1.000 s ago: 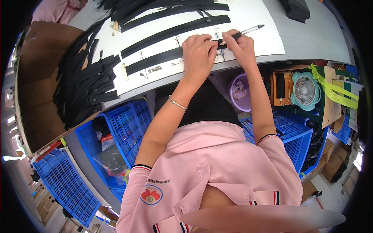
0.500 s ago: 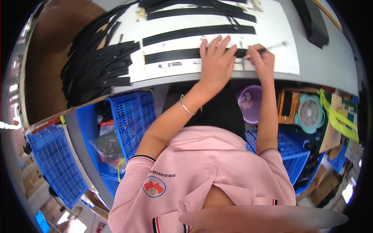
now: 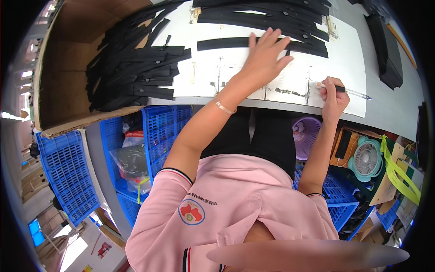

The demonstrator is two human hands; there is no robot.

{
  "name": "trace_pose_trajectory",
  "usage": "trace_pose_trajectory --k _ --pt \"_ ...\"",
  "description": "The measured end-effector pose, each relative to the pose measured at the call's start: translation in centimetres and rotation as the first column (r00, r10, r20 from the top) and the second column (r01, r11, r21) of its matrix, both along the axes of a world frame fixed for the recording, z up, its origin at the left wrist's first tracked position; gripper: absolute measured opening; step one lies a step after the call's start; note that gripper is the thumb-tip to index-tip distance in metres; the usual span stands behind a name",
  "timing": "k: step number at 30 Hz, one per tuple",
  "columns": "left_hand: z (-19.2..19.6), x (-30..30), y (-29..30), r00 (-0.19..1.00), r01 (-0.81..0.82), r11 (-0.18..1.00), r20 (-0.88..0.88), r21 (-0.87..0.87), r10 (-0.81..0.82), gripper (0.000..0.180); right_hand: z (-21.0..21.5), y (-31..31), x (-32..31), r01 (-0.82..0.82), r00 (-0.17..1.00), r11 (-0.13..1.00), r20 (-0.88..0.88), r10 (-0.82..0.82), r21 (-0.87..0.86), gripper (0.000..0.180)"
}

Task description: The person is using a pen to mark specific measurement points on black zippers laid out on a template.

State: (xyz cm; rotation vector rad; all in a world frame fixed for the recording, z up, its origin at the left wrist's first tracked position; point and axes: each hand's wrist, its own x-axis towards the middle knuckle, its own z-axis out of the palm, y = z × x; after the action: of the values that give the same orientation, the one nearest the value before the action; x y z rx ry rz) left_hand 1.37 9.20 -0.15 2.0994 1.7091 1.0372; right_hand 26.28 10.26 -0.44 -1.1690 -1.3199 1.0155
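My left hand [image 3: 267, 56] lies with spread fingers over a black zipper [image 3: 222, 44] on a white board [image 3: 244, 93]. Its fingertips rest at the strip, and the palm hides part of it. My right hand [image 3: 334, 97] is closed around a pen [image 3: 355, 94] with a clear barrel, near the board's right front part. Dark lines and smudged marks [image 3: 290, 92] show on the board between my hands. Several more black zippers [image 3: 263, 19] lie in rows beyond my left hand.
A heap of black zippers [image 3: 136, 72] spills from an open cardboard box [image 3: 63, 68] at the left. A long black object [image 3: 383, 52] lies at the right. Below the table edge are blue crates [image 3: 156, 136], a purple bin [image 3: 308, 136] and a turquoise fan [image 3: 366, 156].
The zipper at the board's near side has gone from there, and my left hand now rests on one farther back. My right hand has moved right and nearer, still with the pen.
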Motion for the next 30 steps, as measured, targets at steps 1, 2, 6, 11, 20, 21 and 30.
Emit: trace_pose_trajectory --k 1,2,6,11,20,21,30 --pt "0.4 -1.1 -1.2 1.000 -0.024 1.000 -0.013 -0.011 0.023 0.049 -0.1 0.0 0.1 0.011 1.000 1.000 0.017 -0.011 -0.002 0.015" --pt "0.9 -2.4 -2.3 0.999 -0.047 0.999 -0.026 -0.022 0.047 0.046 -0.1 -0.1 0.2 0.021 0.999 1.000 0.034 -0.021 -0.005 0.015" --pt "0.5 -10.8 -7.1 0.896 -0.303 0.948 -0.310 0.095 0.318 0.046 0.3 0.2 -0.3 0.018 0.999 1.000 0.030 -0.018 -0.010 0.016" --pt "0.3 -19.8 -9.6 0.736 -0.544 0.835 -0.428 0.086 0.524 0.028 0.5 0.1 0.0 0.046 0.997 0.998 0.063 -0.044 -0.037 0.016" --pt "2.9 -18.1 -7.9 0.819 -0.412 0.897 -0.367 0.159 0.441 0.019 0.8 -0.1 -1.2 0.041 0.999 0.999 -0.021 -0.041 -0.010 0.018" --pt "3.6 -16.2 -7.6 0.827 -0.403 0.902 -0.360 0.158 0.432 0.019 0.7 0.0 -1.0 0.039 0.999 0.999 -0.002 -0.039 -0.003 0.017" --pt "2.4 -0.2 -3.5 0.994 0.085 0.996 0.074 0.014 -0.086 0.022 1.1 -2.7 -3.0 -0.028 0.858 0.897 0.471 -0.205 0.442 0.021"
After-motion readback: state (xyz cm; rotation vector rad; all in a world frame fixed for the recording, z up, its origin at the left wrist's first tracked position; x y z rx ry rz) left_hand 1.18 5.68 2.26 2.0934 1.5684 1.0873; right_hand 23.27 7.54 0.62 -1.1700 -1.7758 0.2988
